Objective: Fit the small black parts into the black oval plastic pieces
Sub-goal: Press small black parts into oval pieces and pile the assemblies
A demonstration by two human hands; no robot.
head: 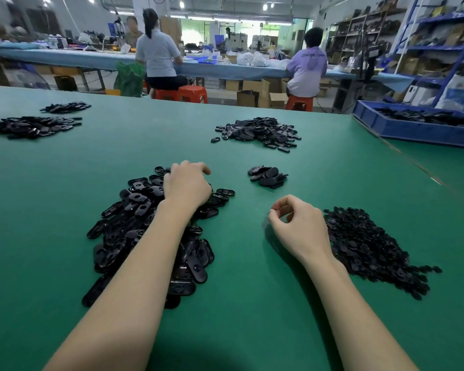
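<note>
A large heap of black oval plastic pieces (145, 236) lies on the green table at the left. My left hand (186, 187) rests on the far end of that heap, fingers curled down into it; whether it grips a piece is hidden. To the right spreads a heap of small black parts (370, 247). My right hand (298, 226) hovers just left of this heap, fingers curled, thumb and forefinger tips close together, with no part showing between them. A small cluster of oval pieces (268, 176) sits beyond my right hand.
Another heap of black pieces (260, 132) lies farther back in the middle, and two more heaps (35, 125) at the far left. A blue bin (413, 129) of black parts stands at the right edge. Seated people work at a long table behind.
</note>
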